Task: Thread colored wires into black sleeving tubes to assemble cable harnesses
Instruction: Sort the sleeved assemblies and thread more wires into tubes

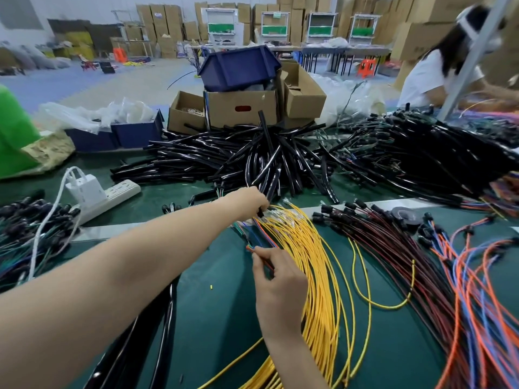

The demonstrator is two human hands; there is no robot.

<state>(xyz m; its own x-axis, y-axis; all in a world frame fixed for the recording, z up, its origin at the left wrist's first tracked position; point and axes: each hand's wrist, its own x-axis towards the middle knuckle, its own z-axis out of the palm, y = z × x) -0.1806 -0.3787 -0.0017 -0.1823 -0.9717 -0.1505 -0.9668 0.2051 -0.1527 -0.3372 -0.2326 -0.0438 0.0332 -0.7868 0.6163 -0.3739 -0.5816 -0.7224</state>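
Left arm (112, 276) outstretched, left hand (247, 200) grips a tube (260, 213); right hand (276, 279) pinches wires (254, 238) aimed lengthwise toward it, just short.

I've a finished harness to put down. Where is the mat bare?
Bare green mat lies between the left forearm and the yellow wires, and again between the yellow wires and the dark red wires. A narrow strip lies between the power strip and the black tubes. The right side is crowded.

Factory assembly hall: stacked cartons (297, 21), workstation racks (275, 25), green bench (213, 304) heaped with tubes (224, 155) and wires (314, 265).
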